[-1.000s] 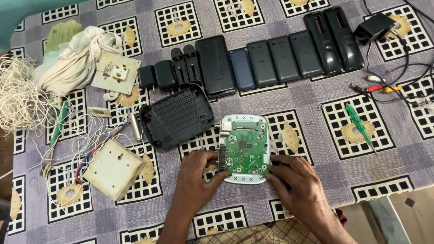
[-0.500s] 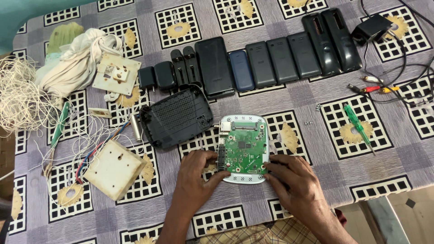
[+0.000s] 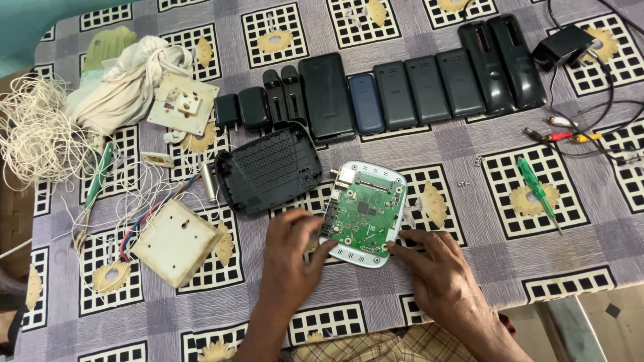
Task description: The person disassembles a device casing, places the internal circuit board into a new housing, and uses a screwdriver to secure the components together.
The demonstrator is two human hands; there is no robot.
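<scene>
**Both hands on opened router, near front edge of table**

Green circuit board [image 3: 364,213] sits face up in its white bottom shell [image 3: 349,253], tilted slightly clockwise, a bit right of centre toward the table's front edge. Left hand [image 3: 293,258] palm down, fingers curled, tips pinching the board's left edge. Right hand [image 3: 439,271] palm down, index finger stretched to the board's lower right corner, touching it; other fingers loosely bent, nothing gripped.

No readable labels worth noting. Black vented top cover [image 3: 269,168] lies inside up, just left of the board, touching the shell's upper left area. Behind it, a row of black and blue phones and remotes [image 3: 402,90] runs along the far edge. Green-handled screwdriver [image 3: 534,186] well to the right, small screws [image 3: 477,161] near it. Cream switch box [image 3: 176,241] with coloured wires toward the left front; tangle of white string [image 3: 37,134] at the left edge. Patterned tablecloth [image 3: 570,255] covers everything.
</scene>
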